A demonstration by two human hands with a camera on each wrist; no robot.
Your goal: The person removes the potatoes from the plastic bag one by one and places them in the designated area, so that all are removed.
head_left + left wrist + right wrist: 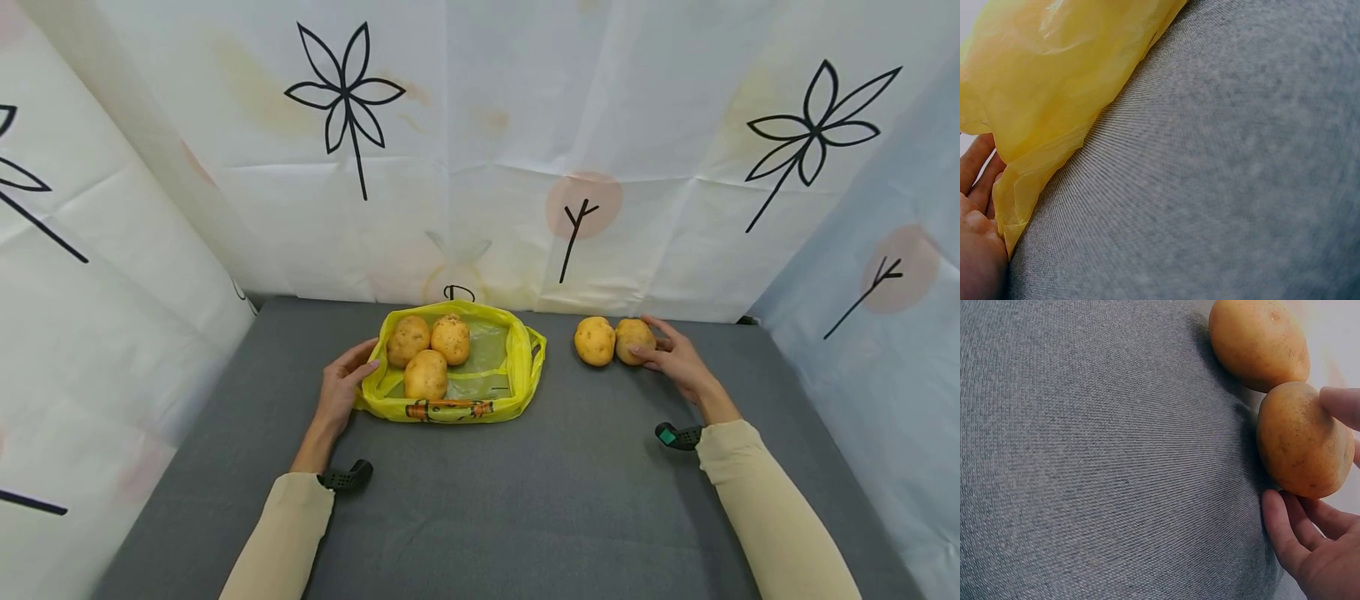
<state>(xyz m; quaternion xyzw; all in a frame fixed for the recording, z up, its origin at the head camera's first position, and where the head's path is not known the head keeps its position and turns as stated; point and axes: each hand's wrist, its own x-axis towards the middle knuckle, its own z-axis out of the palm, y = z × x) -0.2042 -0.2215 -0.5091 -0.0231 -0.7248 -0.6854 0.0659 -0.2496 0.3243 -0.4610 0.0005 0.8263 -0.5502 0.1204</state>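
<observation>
Open yellow plastic bag (527, 375) on a woven grey counter (517, 508), three rounded potatoes (425, 377) in its left half. The left hand (342, 385) touches its side; whether it pinches, I cannot tell. Rightward, the right hand's (681, 363) fingers clamp a speckled potato (632, 340) beside another potato (594, 342).

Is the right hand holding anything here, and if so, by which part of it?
The right hand holds the rightmost potato, gripped about its right side, the side away from the neighbouring potato.

five potatoes (425, 376), one bag (527, 379), two hands (343, 383)
</observation>
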